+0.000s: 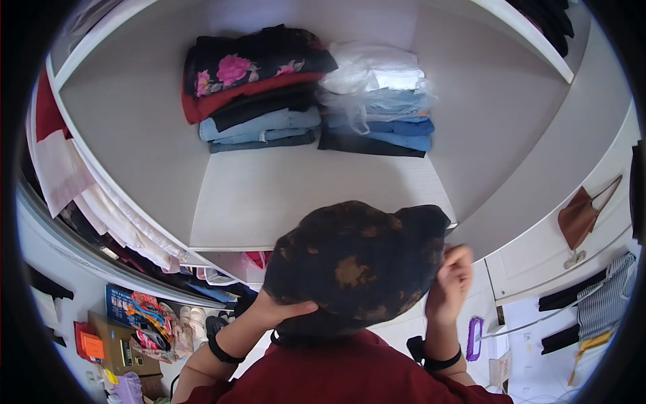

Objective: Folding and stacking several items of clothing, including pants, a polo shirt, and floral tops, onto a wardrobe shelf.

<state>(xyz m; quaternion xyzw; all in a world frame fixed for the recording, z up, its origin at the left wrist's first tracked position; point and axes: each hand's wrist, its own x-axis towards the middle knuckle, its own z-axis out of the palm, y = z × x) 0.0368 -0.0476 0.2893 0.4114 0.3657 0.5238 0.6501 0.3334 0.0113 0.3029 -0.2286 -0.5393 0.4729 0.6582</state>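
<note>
A bundled piece of dark navy fabric with brown blotches [353, 262] is held up close to the chest, over the front edge of a pale wardrobe shelf [252, 202]. My left hand [287, 310] grips its lower left side, thumb on top and fingers hidden beneath. At the right edge of the cloth, my right hand [454, 272] has curled fingers; whether they pinch the fabric is unclear. Farther back on the shelf stand two stacks: folded clothes topped by a black floral garment [262, 63], and folded jeans [404, 126] under white items in clear plastic [373, 70].
Light-coloured garments [116, 222] hang left of the compartment's side panel. A brown bag [580, 214] hangs from a cabinet door at right. White shoes [194, 320] and a brown box [121, 348] are at lower left, a purple-framed object [474, 338] at lower right.
</note>
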